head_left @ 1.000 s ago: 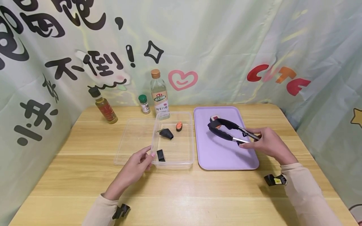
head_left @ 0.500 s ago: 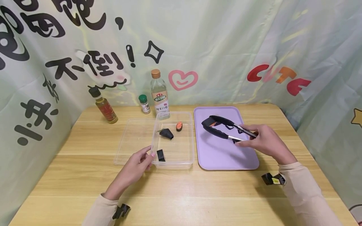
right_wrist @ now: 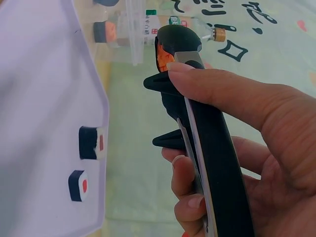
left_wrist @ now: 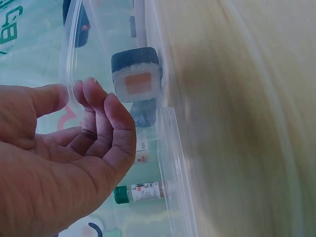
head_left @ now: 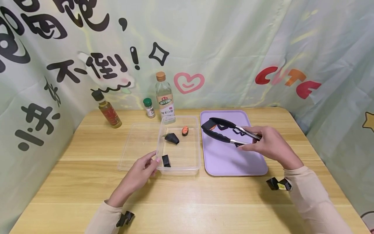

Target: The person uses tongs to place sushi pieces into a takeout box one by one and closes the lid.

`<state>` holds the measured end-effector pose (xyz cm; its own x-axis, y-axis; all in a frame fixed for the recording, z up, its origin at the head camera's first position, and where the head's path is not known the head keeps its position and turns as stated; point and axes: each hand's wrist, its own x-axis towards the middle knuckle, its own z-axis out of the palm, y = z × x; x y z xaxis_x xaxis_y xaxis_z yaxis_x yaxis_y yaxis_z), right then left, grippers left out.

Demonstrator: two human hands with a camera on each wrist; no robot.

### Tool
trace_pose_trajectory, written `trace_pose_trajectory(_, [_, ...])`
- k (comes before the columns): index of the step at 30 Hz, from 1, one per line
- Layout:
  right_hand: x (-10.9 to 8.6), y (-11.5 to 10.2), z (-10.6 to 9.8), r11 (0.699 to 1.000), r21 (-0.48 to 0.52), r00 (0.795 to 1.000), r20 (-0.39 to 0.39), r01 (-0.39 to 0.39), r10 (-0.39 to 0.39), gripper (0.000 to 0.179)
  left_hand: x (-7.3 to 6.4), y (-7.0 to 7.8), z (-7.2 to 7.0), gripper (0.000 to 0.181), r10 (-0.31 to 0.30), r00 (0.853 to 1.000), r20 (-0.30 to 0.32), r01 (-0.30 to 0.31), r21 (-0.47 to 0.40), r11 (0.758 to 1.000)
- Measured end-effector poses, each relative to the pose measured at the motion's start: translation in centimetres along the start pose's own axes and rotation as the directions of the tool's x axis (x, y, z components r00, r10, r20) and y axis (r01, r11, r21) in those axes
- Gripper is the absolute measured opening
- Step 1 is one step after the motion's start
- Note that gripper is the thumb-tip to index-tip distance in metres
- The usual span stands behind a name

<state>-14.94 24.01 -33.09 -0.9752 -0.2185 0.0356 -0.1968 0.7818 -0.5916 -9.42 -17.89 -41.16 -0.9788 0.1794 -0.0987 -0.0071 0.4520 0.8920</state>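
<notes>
Currently in the tongs (head_left: 225, 123): an orange-topped piece (right_wrist: 162, 56), gripped at the tips, raised over the left side of the lilac tray (head_left: 236, 165) and apart from the clear box (head_left: 179, 169).
My right grip (head_left: 270, 143): clasped on the tongs, thumb on one arm, fingers curled against the other.
My left grip (head_left: 141, 172): thumb and bent fingers holding the box rim at its near-left corner; how firmly, I cannot tell.
Box contents: three pieces, namely an orange-topped sushi (head_left: 185, 131), a dark cone-shaped roll (head_left: 171, 139) and a black-wrapped block (head_left: 166, 161) nearest my left grip.
Tray contents: a larger roll (right_wrist: 90, 143) and a smaller roll (right_wrist: 78, 186), neither touched by the tongs.
Clear lid, as it seems (head_left: 137, 146): flat on the surface (head_left: 187, 201) left of the box, off it.
Pieces tally: I judge it midway, three boxed, one in transit, two left on the tray.
</notes>
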Motion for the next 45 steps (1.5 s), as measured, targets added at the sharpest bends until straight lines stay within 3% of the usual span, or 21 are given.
trace_pose_trajectory(12, [0.6,-1.6,0.6,0.996,0.015,0.996,0.005,0.09,-0.09,0.075,0.0,-0.1,0.0,0.054,0.001,1.0,-0.001,-0.001,-0.01,1.0])
trace_pose_trajectory(29, [1.4,-3.1,2.0,0.988,0.009,0.988,0.028,0.152,-0.153,0.071,0.0,0.0,0.0,0.053,0.0,1.0,-0.001,0.0,-0.006,1.0])
trace_pose_trajectory(45, [1.9,-4.0,2.5,0.992,0.019,0.99,0.063,0.126,-0.127,0.073,0.1,-0.1,0.0,0.052,-0.009,1.0,0.002,0.009,-0.01,1.0])
